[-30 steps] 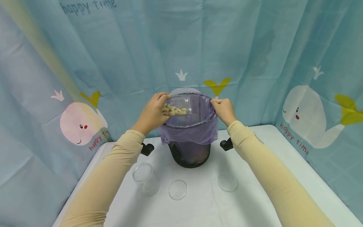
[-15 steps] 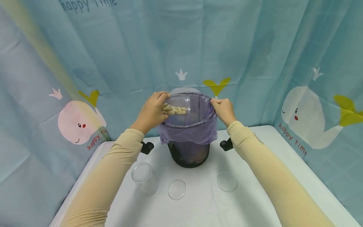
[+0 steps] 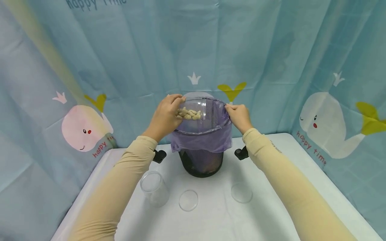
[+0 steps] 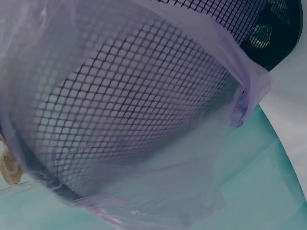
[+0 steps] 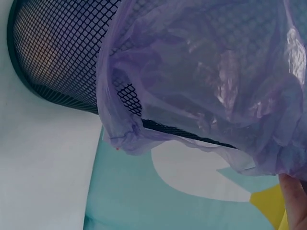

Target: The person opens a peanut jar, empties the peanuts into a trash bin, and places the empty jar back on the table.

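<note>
My left hand (image 3: pixel 167 115) grips a clear jar (image 3: pixel 197 103) lying sideways over the mouth of a mesh trash can (image 3: pixel 201 165). Several peanuts in the shell (image 3: pixel 190 115) lie along the jar's lower side, and its mouth points right. A purple trash bag (image 3: pixel 202 143) lines the can and folds down outside its rim. At the rim's right side, my right hand (image 3: pixel 239 117) pinches the bag. In the left wrist view, a peanut (image 4: pixel 10 167) shows at the left edge, beyond the bag-covered rim. The right wrist view catches one finger (image 5: pixel 293 199) against the bunched bag (image 5: pixel 211 91).
A second clear jar (image 3: pixel 155 191) stands without a lid on the white table (image 3: pixel 217 217), left of the can. Two round clear lids, a left lid (image 3: pixel 188 201) and a right lid (image 3: pixel 242 193), lie in front. A blue printed curtain (image 3: pixel 144 50) hangs behind.
My left hand and the jar have shifted slightly right and up over the can. The peanuts have moved within the jar. My right hand keeps its place on the bag.
</note>
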A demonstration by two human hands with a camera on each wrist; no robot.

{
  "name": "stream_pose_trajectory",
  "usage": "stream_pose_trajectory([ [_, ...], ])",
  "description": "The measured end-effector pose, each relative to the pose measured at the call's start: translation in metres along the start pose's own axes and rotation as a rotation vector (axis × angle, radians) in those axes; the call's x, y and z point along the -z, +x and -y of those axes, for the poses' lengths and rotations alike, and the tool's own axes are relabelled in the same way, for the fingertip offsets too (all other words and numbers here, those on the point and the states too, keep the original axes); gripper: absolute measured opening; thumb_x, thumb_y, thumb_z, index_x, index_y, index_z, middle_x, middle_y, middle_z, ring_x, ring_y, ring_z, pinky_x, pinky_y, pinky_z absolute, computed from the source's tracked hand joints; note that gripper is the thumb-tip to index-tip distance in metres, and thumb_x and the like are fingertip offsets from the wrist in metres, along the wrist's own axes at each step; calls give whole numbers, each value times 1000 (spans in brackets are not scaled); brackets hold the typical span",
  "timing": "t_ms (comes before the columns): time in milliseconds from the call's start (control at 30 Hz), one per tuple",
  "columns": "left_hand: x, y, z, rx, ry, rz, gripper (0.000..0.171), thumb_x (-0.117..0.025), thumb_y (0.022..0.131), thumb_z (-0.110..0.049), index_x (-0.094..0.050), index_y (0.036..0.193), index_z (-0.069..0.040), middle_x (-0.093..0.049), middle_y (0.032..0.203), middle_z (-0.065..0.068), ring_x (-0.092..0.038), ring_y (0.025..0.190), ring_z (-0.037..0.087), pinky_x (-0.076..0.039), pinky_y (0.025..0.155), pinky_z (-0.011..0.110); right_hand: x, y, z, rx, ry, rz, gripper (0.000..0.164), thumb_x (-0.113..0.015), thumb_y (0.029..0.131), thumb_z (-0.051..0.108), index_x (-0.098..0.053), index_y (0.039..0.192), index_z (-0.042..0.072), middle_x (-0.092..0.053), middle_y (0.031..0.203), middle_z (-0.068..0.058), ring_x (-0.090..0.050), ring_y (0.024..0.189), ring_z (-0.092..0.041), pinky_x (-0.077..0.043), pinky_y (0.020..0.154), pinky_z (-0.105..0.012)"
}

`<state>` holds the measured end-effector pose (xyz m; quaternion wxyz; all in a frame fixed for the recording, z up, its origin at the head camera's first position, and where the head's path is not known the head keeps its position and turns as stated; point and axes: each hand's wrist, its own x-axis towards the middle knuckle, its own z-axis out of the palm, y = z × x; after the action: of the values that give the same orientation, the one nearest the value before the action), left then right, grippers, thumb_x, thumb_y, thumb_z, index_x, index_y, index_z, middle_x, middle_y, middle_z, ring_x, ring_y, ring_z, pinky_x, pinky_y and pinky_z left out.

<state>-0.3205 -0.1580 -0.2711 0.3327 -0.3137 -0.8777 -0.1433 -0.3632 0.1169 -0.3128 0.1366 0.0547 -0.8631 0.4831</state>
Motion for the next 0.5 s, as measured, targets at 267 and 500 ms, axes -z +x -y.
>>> stream_pose_trajectory([
  [267,6,1,-1,65,0,-13,67,-76,75,6,-53,138,0,-54,141,20,-50,133,37,-27,126,43,-2,0,0,11,0,-17,35,-53,102,26,-75,109,0,-64,133,-9,-64,100,-29,-32,50,-23],
  [500,5,4,-1,45,16,-123,65,-78,73,6,-53,133,2,-54,139,20,-50,131,39,-31,123,44,1,2,0,25,6,-29,42,-53,102,24,-74,76,-1,-64,133,-9,-62,88,-29,-27,44,-22],
])
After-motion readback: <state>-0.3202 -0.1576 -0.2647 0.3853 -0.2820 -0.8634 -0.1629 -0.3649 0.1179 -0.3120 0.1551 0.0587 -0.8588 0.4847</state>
